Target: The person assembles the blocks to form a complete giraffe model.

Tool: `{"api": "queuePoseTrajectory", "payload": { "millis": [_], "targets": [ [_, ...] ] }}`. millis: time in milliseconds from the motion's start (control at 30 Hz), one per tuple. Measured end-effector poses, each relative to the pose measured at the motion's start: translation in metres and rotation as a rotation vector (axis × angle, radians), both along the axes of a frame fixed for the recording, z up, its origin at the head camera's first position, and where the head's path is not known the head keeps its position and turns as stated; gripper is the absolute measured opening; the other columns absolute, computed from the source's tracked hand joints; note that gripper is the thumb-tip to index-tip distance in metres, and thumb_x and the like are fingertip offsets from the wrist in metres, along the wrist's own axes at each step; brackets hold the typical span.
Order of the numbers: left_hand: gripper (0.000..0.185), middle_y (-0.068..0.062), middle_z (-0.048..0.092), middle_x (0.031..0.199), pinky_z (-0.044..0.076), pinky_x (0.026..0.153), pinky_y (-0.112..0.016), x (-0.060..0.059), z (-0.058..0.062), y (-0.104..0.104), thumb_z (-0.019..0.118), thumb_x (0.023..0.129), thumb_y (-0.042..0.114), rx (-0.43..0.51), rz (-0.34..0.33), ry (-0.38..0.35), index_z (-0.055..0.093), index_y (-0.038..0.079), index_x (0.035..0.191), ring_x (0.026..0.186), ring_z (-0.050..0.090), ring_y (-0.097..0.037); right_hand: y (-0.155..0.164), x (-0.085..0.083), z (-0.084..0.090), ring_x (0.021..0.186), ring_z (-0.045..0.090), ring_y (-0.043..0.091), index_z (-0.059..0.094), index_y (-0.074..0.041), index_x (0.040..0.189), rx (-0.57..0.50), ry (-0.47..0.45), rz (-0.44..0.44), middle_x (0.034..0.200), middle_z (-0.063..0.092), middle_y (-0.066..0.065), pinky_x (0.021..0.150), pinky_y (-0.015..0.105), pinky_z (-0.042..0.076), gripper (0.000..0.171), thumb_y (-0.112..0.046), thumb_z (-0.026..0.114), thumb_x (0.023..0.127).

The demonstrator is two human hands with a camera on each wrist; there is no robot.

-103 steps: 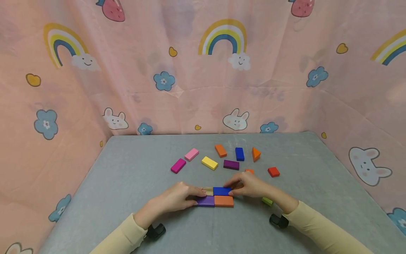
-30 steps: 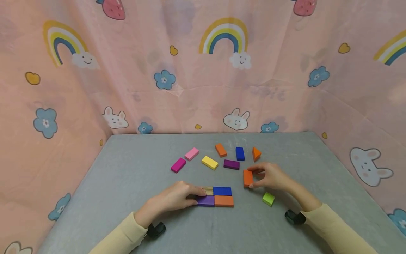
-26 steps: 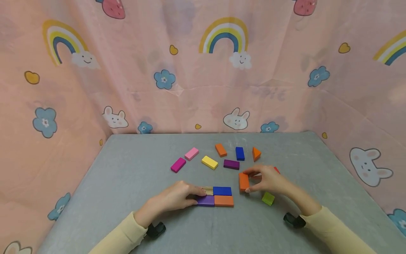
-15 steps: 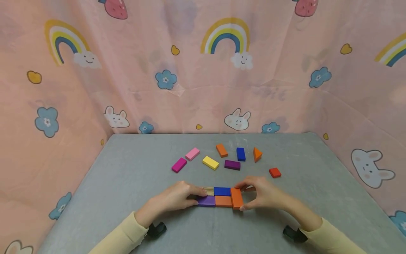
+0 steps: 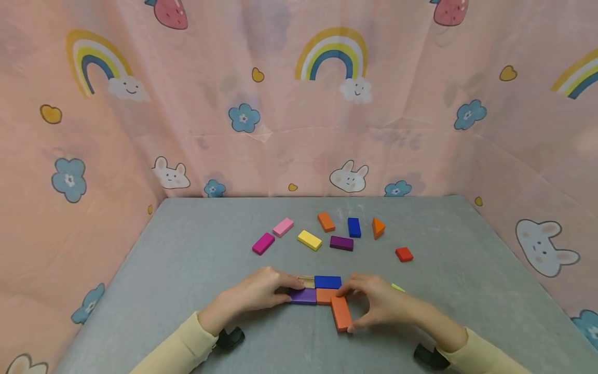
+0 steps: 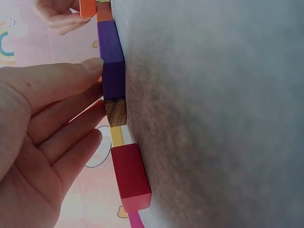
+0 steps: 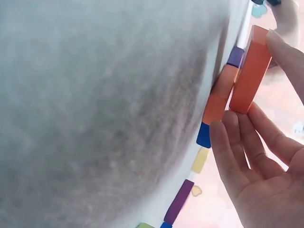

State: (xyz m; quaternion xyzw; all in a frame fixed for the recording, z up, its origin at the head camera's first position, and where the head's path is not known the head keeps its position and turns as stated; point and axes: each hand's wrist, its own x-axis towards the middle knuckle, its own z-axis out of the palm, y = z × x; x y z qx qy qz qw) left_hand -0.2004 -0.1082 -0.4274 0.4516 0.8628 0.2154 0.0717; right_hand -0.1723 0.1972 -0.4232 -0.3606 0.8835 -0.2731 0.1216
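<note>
In the head view, my left hand [image 5: 261, 289] touches the left end of a block group, its thumb at the purple block [image 5: 303, 296] and a fingertip on the plain wood block [image 5: 307, 281]. The fingers look nearly straight in the left wrist view. A blue block [image 5: 328, 282] and a lower orange block [image 5: 323, 296] complete two rows lying against each other. My right hand [image 5: 380, 301] pinches a second orange block [image 5: 341, 314] by its ends, between thumb and fingertips. This held block slants, overlapping the lower orange block's right part in the head view.
Behind the group lie magenta [image 5: 263, 243], pink [image 5: 283, 227], yellow [image 5: 310, 240], dark purple [image 5: 341, 243], orange [image 5: 326, 222] and blue [image 5: 354, 227] blocks. Right of these are an orange triangular block [image 5: 378, 228] and a red block [image 5: 404, 254]. The right forearm partly hides a green block [image 5: 397, 287].
My right hand left the blue block, took the orange block from the right, brought it left to the group's right end, then towards me. My left hand has stayed in place.
</note>
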Motion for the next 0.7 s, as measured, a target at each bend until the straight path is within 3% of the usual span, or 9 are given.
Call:
{"api": "queuePoseTrajectory", "payload": {
  "millis": [200, 700],
  "targets": [
    [0.033, 0.009, 0.068, 0.116, 0.05, 0.091, -0.021, -0.001, -0.0016, -0.0006, 0.069, 0.087, 0.015, 0.001, -0.002, -0.003, 0.067, 0.018, 0.12, 0.111, 0.059, -0.002, -0.0005, 0.0021, -0.0024, 0.092, 0.054, 0.006, 0.061, -0.025, 0.113, 0.013, -0.012, -0.022, 0.105, 0.056, -0.014, 0.076, 0.022, 0.05, 0.055, -0.055, 0.078, 0.069],
    [0.034, 0.009, 0.067, 0.117, 0.05, 0.092, -0.022, -0.0013, -0.0027, -0.0011, 0.069, 0.087, 0.016, 0.003, 0.004, 0.003, 0.067, 0.018, 0.121, 0.112, 0.059, -0.003, -0.0011, 0.0055, -0.0015, 0.092, 0.051, 0.005, 0.059, -0.029, 0.109, 0.067, 0.002, -0.044, 0.103, 0.052, -0.017, 0.079, 0.024, 0.049, 0.056, -0.059, 0.077, 0.066]
  ]
}}
